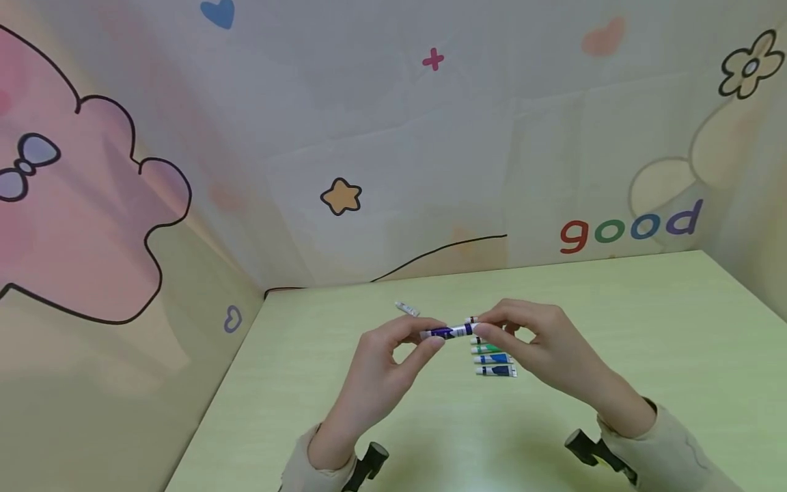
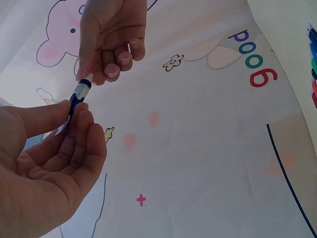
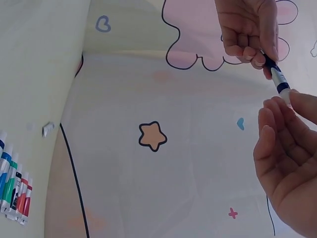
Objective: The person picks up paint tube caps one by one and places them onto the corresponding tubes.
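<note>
A small purple-and-white paint tube (image 1: 453,332) is held level above the table between both hands. My left hand (image 1: 389,359) pinches its left end between thumb and fingers. At the other end, my right hand (image 1: 550,348) pinches the white cap (image 3: 286,95) with thumb and fingertips. Dark blue-purple colour shows on the tube body (image 2: 78,96) in the left wrist view. Beneath the hands lies a row of paint tubes, among them a dark blue tube (image 1: 496,371), a blue tube (image 1: 494,359) and a green tube (image 1: 487,348). The right hand partly hides the row's far end.
A lone whitish tube (image 1: 407,309) lies farther back on the pale green table (image 1: 295,383). Red tubes (image 3: 25,201) show in the row in the right wrist view. A printed cloth backdrop (image 1: 393,137) rises behind the table and along its left side.
</note>
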### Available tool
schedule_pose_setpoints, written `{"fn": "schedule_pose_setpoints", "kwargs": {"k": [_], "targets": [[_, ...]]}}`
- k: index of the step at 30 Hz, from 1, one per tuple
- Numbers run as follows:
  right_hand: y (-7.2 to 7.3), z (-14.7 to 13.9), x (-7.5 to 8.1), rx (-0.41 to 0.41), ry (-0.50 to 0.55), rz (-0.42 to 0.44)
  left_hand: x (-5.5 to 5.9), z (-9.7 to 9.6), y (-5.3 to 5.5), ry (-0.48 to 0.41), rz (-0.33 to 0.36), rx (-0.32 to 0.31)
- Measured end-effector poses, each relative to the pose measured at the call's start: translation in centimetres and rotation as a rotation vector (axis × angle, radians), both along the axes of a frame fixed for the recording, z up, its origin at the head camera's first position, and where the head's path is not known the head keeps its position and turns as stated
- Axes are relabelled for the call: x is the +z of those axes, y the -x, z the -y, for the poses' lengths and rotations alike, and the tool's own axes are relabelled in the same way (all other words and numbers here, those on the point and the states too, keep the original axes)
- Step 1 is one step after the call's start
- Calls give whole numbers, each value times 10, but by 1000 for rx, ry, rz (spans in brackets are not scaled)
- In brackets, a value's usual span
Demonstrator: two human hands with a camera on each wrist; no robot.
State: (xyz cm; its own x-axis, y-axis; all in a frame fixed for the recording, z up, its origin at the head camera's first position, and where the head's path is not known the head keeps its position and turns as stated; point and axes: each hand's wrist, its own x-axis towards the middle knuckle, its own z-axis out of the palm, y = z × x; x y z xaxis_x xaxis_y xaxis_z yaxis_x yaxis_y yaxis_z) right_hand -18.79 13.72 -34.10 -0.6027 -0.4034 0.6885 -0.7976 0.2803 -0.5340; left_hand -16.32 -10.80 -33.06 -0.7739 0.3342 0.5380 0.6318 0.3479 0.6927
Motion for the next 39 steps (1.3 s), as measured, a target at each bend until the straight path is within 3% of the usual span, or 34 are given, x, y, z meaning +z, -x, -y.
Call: {"fn": "schedule_pose_setpoints", "kwargs": {"k": [10, 12, 14, 17, 20, 24, 27, 33, 35, 36, 39], "targets": [[-3, 1, 2, 88, 21, 111, 2, 0, -4, 24, -130, -25], [-3, 1, 3, 104, 22, 126, 2, 0, -4, 19, -126, -49], [-3, 1, 4, 109, 18, 108, 3, 1, -4, 3, -64, -95], [-1, 2, 5, 104, 10, 25, 6, 4, -4, -22, 93, -139], [2, 3, 5, 93, 2, -84, 7, 5, -2, -27, 235, -138], [4, 4, 4, 54, -21, -171, 7, 6, 1, -30, 303, -110], [4, 5, 1, 17, -40, -183, 4, 5, 2, -31, 262, -76], [2, 6, -4, 14, -30, -99, -3, 2, 2, 37, -28, -43], [3, 5, -5, 27, -26, -47, -4, 1, 4, 46, -84, -46], [4, 4, -5, 28, -26, -17, -4, 1, 5, 42, -78, -51], [8, 1, -7, -3, -40, 85, -5, 0, 16, 7, 51, -48]]}}
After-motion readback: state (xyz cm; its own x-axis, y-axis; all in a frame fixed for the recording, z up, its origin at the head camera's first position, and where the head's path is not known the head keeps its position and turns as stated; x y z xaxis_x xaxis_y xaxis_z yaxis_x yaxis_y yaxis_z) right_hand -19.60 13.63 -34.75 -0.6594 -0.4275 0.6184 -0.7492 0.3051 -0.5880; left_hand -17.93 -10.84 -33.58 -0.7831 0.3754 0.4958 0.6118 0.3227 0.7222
